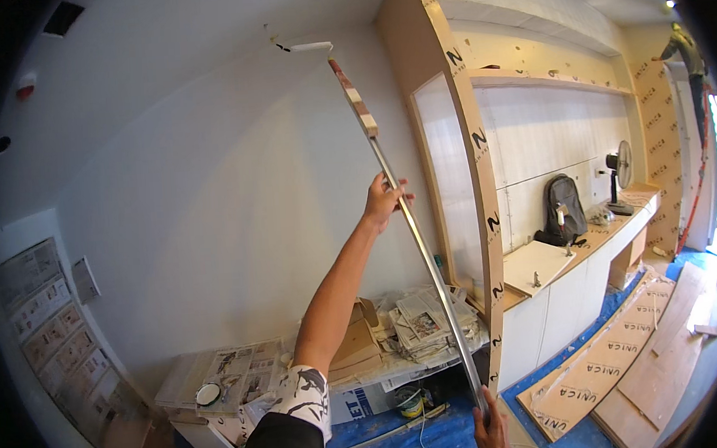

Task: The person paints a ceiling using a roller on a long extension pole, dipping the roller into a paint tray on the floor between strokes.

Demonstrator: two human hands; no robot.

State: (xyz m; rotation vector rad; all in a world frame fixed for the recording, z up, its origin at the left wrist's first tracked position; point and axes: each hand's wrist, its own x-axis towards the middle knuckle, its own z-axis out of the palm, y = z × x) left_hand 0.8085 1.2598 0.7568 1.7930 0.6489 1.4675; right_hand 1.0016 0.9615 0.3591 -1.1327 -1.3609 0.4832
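A long silver pole (426,249) slants up from the lower right toward the top of the pale wall (210,175). At its upper end sits a paint roller (312,46) with a slim white sleeve, near where wall and ceiling meet; I cannot tell whether it touches. A handle section (355,102) in reddish brown and white joins roller and pole. My left hand (385,201), arm stretched upward, is closed round the pole's upper part. Lower down, my right hand (492,429) grips the pole near its bottom end.
A low bench holds newspapers (424,322), cardboard and a round white-rimmed container (208,394). Rightward stand a tall wrapped panel (474,149) and a counter with a backpack (563,205) and fan (620,174). Boards (601,357) lie on blue sheeting. A person (684,53) is up high, far right.
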